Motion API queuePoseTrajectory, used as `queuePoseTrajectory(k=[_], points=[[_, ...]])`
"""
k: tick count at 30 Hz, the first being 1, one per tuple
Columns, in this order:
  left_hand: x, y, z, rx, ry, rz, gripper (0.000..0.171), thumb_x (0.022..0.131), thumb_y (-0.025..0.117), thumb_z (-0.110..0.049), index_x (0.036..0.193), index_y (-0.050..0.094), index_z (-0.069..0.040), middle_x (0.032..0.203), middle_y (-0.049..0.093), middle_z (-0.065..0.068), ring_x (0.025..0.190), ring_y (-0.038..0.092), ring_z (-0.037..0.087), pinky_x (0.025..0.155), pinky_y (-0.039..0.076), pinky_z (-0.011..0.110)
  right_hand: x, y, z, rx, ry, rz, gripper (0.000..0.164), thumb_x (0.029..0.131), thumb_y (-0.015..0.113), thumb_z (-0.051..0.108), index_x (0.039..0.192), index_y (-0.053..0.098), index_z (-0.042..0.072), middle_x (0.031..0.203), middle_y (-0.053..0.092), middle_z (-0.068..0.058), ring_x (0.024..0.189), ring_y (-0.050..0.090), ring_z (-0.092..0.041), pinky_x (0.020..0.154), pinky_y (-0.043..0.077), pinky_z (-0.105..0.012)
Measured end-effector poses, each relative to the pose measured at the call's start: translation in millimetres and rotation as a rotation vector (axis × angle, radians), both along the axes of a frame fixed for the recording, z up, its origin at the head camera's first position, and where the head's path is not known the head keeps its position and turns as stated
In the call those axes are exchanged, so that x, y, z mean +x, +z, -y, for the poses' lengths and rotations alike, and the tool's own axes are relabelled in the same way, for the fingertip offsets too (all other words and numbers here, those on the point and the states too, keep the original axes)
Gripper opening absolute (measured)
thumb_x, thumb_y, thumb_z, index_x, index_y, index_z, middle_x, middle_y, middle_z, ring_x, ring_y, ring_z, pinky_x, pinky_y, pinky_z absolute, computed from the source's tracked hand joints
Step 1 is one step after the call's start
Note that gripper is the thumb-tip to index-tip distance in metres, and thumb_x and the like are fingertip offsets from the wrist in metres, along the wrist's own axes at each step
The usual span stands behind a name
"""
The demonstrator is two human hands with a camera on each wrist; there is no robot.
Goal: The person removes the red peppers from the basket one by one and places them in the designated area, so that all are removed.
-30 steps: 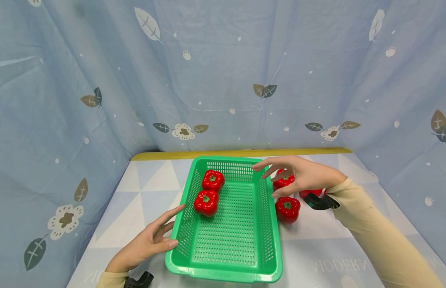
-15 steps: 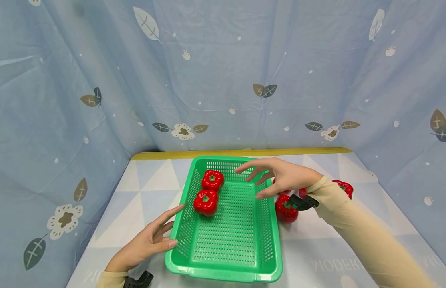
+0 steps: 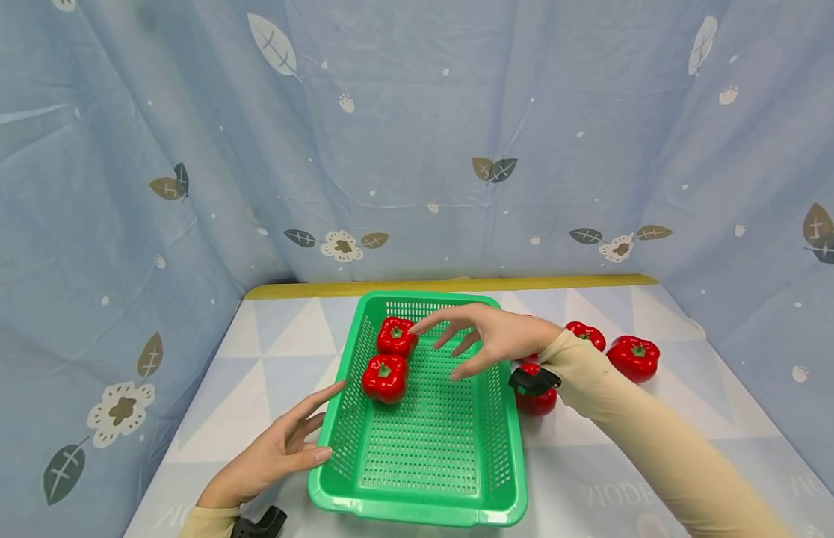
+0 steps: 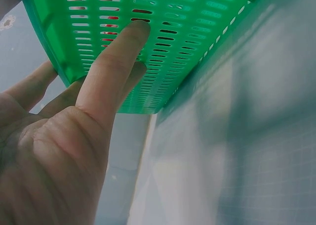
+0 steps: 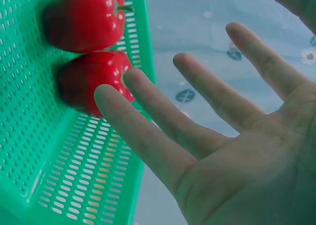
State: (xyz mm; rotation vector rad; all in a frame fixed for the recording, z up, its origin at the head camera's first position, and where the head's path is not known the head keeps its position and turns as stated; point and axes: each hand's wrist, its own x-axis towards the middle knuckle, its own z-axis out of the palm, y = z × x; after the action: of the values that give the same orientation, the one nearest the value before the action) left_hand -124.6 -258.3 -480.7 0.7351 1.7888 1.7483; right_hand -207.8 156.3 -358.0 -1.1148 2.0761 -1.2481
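Note:
A green plastic basket (image 3: 417, 511) with slotted walls stands on the table. Two red bell peppers sit inside along its left side, a rear one (image 3: 394, 335) and a front one (image 3: 385, 379). My left hand (image 3: 272, 456) rests at the basket's left wall; in the left wrist view its loosely extended fingers lie against the outside of the slotted wall (image 4: 163, 42). Above the basket's far right part hovers my right hand (image 3: 494, 332), fingers spread and empty, its index fingertip close to the rear pepper. The right wrist view shows the bare palm (image 5: 242, 170) beside the peppers.
More red bell peppers lie right of the basket: one at the far right (image 3: 634, 359), another behind the right sleeve (image 3: 585, 334) and one near the basket wall (image 3: 536, 403), with others partly hidden by the right hand. A patterned blue curtain (image 3: 417, 149) surrounds the table.
My right hand has moved left from above the peppers beside the basket to over its inside, uncovering peppers at the far right. The left hand and basket have stayed put.

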Motion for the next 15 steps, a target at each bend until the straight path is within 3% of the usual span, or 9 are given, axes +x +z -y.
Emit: queuePoseTrajectory(k=[9, 15], points=[[-0.5, 0.4, 0.9, -0.009, 0.004, -0.002, 0.082, 0.11, 0.061, 0.001, 0.177, 0.021, -0.023, 0.182, 0.003, 0.014, 0.159, 0.002, 0.063, 0.116, 0.048, 0.03, -11.3, -9.4, 16.7, 0.013, 0.036, -0.012, 0.076, 0.092, 0.088, 0.005, 0.159, 0.056, 0.014, 0.163, 0.052, -0.014, 0.127, 0.068, -0.033, 0.099, 0.063, -0.048], [-0.6, -0.1, 0.9, -0.024, 0.006, 0.011, 0.082, 0.111, 0.061, -0.001, 0.177, 0.02, -0.026, 0.183, 0.002, 0.013, 0.159, 0.001, 0.063, 0.116, 0.047, 0.028, -17.1, -14.3, 25.8, 0.027, 0.035, -0.015, 0.074, 0.091, 0.09, 0.007, 0.158, 0.058, 0.013, 0.161, 0.054, -0.011, 0.124, 0.069, -0.033, 0.095, 0.064, -0.043]])
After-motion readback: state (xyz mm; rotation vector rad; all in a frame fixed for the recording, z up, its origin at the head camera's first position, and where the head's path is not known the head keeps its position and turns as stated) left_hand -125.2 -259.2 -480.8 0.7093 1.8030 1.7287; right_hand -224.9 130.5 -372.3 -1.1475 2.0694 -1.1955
